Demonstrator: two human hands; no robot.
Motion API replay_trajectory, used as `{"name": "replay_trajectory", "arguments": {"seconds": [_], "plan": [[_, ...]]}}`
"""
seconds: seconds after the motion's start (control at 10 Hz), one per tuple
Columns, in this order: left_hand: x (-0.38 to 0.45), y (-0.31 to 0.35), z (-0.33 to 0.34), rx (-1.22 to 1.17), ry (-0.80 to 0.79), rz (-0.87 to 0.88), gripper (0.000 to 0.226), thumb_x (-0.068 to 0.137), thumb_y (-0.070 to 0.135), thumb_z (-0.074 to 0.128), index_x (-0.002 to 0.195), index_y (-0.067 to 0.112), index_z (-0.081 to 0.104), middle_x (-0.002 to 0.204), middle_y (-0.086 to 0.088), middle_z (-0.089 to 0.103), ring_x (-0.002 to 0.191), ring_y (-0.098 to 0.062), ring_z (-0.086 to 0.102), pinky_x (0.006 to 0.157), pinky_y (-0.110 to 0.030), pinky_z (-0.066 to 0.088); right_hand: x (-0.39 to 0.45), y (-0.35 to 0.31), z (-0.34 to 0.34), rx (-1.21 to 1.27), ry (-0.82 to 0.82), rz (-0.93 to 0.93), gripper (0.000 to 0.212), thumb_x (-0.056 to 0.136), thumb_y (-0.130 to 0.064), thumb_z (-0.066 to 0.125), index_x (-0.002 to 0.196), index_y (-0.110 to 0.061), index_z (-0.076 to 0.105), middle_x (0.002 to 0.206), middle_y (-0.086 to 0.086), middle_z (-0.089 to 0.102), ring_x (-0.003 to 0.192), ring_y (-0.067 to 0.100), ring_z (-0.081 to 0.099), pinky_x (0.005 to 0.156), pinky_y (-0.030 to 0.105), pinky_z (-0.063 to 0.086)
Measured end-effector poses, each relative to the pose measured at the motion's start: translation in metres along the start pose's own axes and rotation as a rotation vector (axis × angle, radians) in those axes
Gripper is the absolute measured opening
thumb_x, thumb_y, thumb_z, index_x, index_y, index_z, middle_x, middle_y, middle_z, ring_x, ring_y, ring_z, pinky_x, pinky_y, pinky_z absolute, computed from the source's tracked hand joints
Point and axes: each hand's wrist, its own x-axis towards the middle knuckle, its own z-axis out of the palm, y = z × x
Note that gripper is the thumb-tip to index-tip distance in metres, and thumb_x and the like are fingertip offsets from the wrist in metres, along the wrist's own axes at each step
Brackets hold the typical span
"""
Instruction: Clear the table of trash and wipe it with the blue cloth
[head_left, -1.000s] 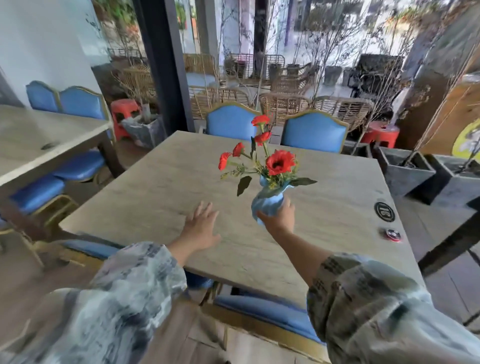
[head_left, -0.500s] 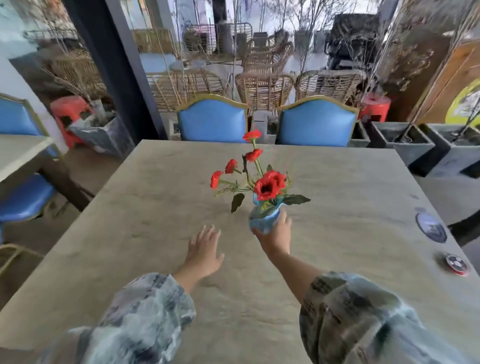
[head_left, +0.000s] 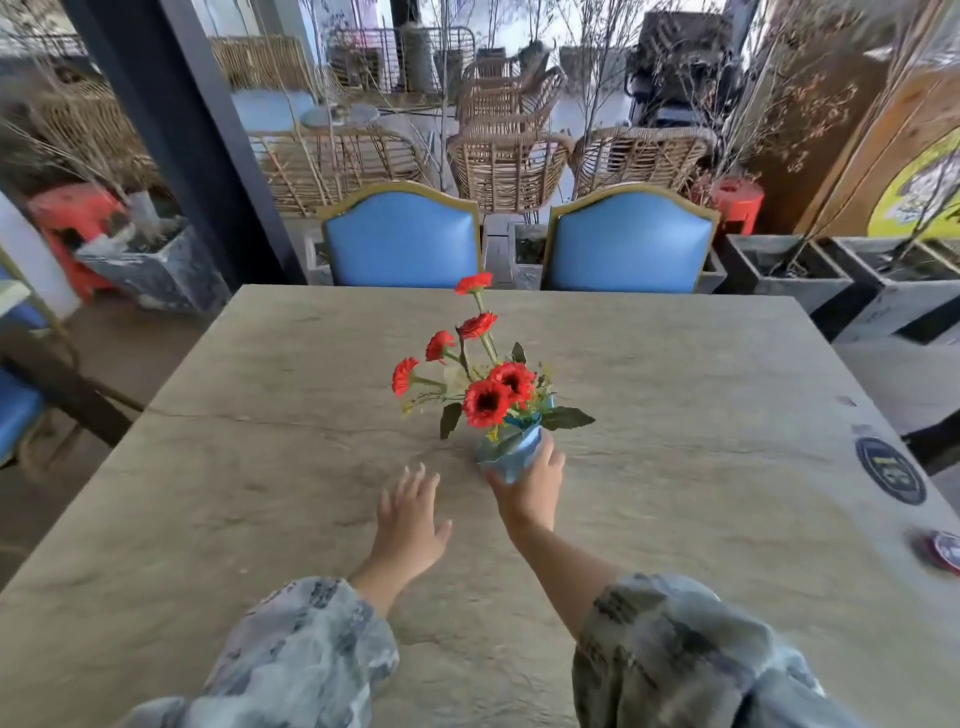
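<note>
1. Right hand (head_left: 530, 486) grips the blue vase (head_left: 506, 452) of red flowers (head_left: 488, 400) at centre frame, fingers curled round its body. Left hand (head_left: 410, 519) is spread flat, fingers straight, holding nothing, just left of the vase.
2. Change over the last second: the vase has come from raised above the table (head_left: 260, 493) down to what looks like the tabletop near its middle; I cannot tell whether it rests there. The view has also moved closer over the table.
3. Blue cloth: not visible anywhere in frame. No trash visible either.
4. At the right edge sit a dark round sticker (head_left: 891, 470) and, lower, a red-rimmed disc (head_left: 945, 551).
5. Judgement: wiping appears finished; I read this as the vase being put back.
</note>
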Motion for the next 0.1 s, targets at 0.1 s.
{"name": "replay_trajectory", "arguments": {"seconds": [0.1], "plan": [[-0.0087,0.0011,0.0009,-0.022,-0.010,-0.005,0.069,0.092,0.038,0.052,0.150,0.020,0.018,0.161,-0.003,0.004,0.148,-0.022,0.001,0.119,-0.048,0.009,-0.0043,-0.0008,-0.0020,0.034,-0.045,0.040,0.104,0.069,-0.024,0.084,0.148,-0.019,0.016,0.137,0.014,0.034,0.122,0.030,0.041,0.103,0.043,0.040]]}}
